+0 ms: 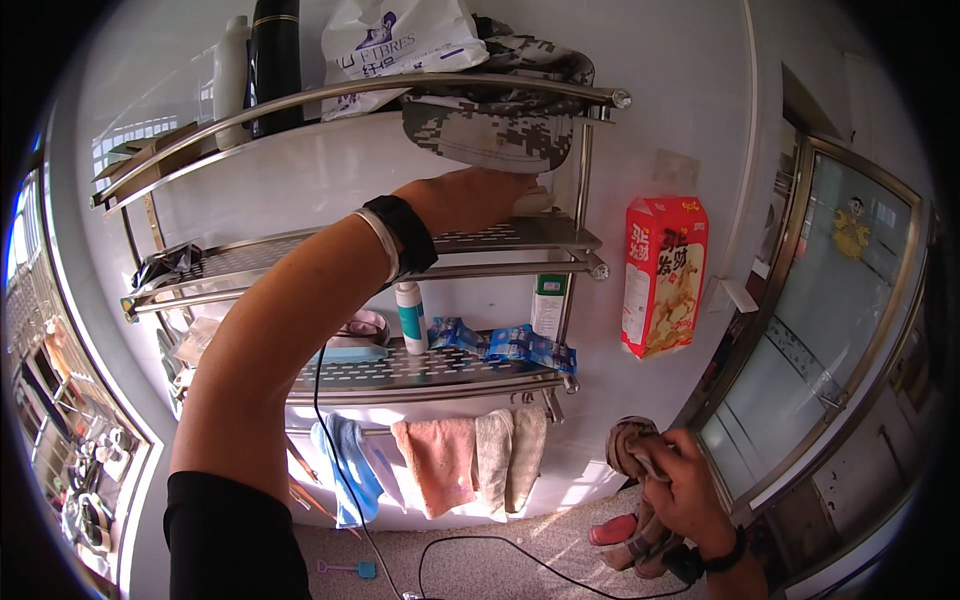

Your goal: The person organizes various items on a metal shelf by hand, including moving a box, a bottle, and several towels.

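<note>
My left hand (476,199) reaches to the right end of the middle metal shelf (555,231), just below the brim of a camouflage cap (495,139). A pale object (536,200) shows at its fingertips. The fingers are mostly hidden behind the back of the hand, so whether they grip it is unclear. At the lower right, my right hand (679,480) pinches a crumpled brown cloth (634,446) between thumb and fingers. Below that hand, more bunched cloth (637,547) with a red part hangs or lies near the floor; which of these is unclear.
Shelves hold bottles, a plastic bag (405,37), a white-and-teal bottle (410,319) and blue packets (514,343). Towels (435,465) hang below. A red tissue pack (664,277) is on the wall, left of a glass door (840,300). A black cable (510,541) loops across the floor.
</note>
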`<control>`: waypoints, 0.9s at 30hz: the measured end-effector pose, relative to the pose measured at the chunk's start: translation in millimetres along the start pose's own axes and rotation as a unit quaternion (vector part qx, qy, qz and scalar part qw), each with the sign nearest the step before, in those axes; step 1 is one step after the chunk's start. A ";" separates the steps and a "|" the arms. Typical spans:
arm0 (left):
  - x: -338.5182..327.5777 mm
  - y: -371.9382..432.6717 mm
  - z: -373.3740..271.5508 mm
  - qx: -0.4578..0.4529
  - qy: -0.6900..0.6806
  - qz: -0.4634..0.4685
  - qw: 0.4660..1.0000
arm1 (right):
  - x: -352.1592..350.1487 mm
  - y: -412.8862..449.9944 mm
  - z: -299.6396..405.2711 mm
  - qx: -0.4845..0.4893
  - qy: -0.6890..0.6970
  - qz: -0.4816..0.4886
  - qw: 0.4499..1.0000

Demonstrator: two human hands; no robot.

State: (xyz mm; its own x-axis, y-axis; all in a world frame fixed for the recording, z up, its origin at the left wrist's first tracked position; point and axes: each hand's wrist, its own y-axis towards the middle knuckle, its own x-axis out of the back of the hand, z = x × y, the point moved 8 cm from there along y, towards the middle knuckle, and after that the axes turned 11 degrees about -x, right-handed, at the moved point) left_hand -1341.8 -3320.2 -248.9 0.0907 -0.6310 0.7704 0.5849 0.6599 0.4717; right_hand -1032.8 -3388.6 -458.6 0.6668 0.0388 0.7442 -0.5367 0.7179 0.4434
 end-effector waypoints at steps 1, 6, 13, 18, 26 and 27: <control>3.3 -2.8 -5.6 0.024 0.002 0.031 0.999 | 1.1 2.2 0.0 -0.007 0.002 -0.001 1.000; -9.8 -16.8 16.6 0.038 0.036 0.069 0.996 | 20.9 21.3 8.8 0.019 -0.016 -0.051 0.998; 49.2 -86.0 -19.3 -0.037 0.214 0.017 0.976 | 68.6 100.7 74.2 0.126 -0.017 -0.196 0.972; 110.2 -196.7 -84.9 -0.060 0.265 -0.101 0.957 | 60.0 183.2 140.7 0.179 -0.071 -0.210 0.958; 123.0 -430.2 -106.7 0.173 0.150 -0.039 0.973 | -24.7 275.8 171.6 0.066 -0.288 -0.138 0.945; 114.2 -457.4 -103.6 0.215 0.138 -0.037 0.966 | -32.9 278.7 179.6 0.068 -0.305 -0.136 0.940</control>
State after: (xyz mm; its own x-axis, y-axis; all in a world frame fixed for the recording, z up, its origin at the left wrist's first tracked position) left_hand -1515.4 -3736.4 -421.1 0.3067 -0.7291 0.6118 0.2149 0.6792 0.7018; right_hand -1297.2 -3314.6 -269.8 0.3908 -0.5693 0.7233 -0.4783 0.5458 0.6880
